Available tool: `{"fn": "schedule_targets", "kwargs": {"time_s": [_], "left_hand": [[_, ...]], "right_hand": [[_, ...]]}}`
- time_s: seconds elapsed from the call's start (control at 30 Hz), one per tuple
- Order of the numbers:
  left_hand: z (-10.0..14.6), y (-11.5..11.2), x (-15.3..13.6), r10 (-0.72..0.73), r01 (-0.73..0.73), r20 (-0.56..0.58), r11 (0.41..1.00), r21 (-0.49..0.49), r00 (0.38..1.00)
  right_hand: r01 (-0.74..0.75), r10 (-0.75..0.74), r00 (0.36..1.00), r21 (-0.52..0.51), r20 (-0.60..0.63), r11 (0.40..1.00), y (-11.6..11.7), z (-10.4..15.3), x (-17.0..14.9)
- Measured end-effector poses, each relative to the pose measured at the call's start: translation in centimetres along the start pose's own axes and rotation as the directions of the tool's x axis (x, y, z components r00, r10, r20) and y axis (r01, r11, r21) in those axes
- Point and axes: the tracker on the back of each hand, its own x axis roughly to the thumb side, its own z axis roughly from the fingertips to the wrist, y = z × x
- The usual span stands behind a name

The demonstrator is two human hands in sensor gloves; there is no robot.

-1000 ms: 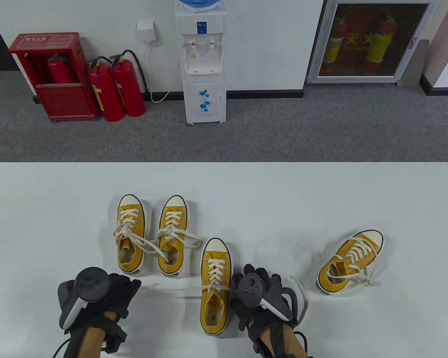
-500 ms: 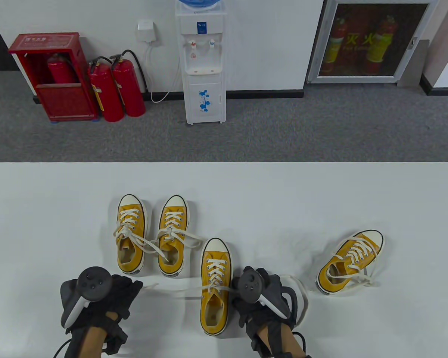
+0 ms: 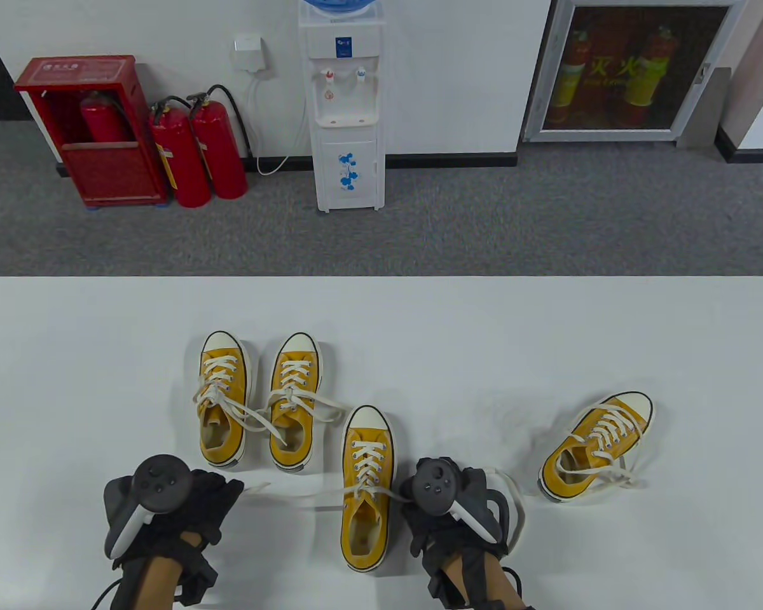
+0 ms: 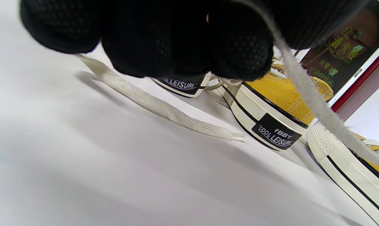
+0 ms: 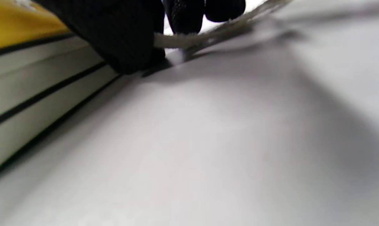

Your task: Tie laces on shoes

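A yellow sneaker (image 3: 367, 489) with white laces stands toe-away at the table's front centre. My left hand (image 3: 194, 502) holds its left lace (image 3: 292, 495), pulled out to the left; in the left wrist view the lace (image 4: 308, 94) runs from my curled fingers (image 4: 177, 40) to the shoe (image 4: 349, 166), its loose end (image 4: 164, 106) lying on the table. My right hand (image 3: 448, 508) sits against the shoe's right side and pinches the right lace (image 5: 189, 40), which loops away on the table (image 3: 515, 502).
Two more yellow sneakers (image 3: 222, 397) (image 3: 294, 400) stand side by side behind, laces loose across them. Another sneaker (image 3: 596, 445) lies angled at the right. The white table (image 3: 547, 330) ends at a far edge; carpet lies beyond.
My right hand has slid slightly right and toward the front edge beside the shoe, keeping the lace. My left hand has barely moved.
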Motion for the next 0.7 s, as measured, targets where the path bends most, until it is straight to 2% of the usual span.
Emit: {"fn": "schedule_targets", "kwargs": {"time_s": [0.1,0.27,0.5,0.7], "left_hand": [[0.0,0.0,0.0,0.000,0.000,-0.001,1.000,0.001,1.000],[0.0,0.1,-0.1,0.010,-0.010,-0.003,1.000,0.000,1.000],[0.0,0.1,-0.1,0.007,-0.007,0.000,1.000,0.000,1.000],[0.0,0.1,-0.1,0.010,-0.010,0.004,1.000,-0.005,1.000]], "right_hand": [[0.036,-0.035,0.999,-0.029,0.009,0.999,-0.4,0.2,-0.4],[0.177,-0.164,0.982,-0.155,0.094,0.972,-1.7,1.0,-1.4],[0.420,-0.389,0.902,-0.175,0.186,0.891,-3.7,1.9,-2.6],[0.547,-0.490,0.827,-0.192,0.275,0.815,-5.1,2.4,-2.1]]}}
